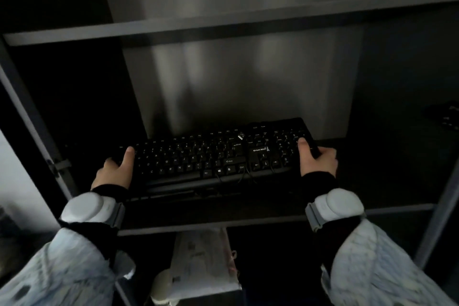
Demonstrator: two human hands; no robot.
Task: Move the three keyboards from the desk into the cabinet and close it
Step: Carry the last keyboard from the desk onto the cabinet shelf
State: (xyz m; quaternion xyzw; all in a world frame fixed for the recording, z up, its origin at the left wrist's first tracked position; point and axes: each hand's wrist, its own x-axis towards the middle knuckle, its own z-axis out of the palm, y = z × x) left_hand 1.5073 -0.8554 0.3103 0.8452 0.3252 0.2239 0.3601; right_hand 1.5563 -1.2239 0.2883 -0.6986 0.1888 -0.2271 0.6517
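Note:
A black keyboard [213, 154] with white key legends lies inside the dark cabinet, over the middle shelf [248, 216]. Its cable is draped loosely across the keys. At least one more dark keyboard edge [173, 187] shows beneath it, so it tops a stack. My left hand [116, 169] grips the keyboard's left end, thumb on top. My right hand [316, 159] grips its right end, thumb on the number pad. Both wrists wear white bands over black cuffs.
A grey shelf board [223, 25] crosses above the compartment. The cabinet's left frame with a hinge [58, 165] slants down at the left. A dark object [447, 113] lies at the far right of the shelf. A whitish wrapped item [203, 263] sits below the shelf.

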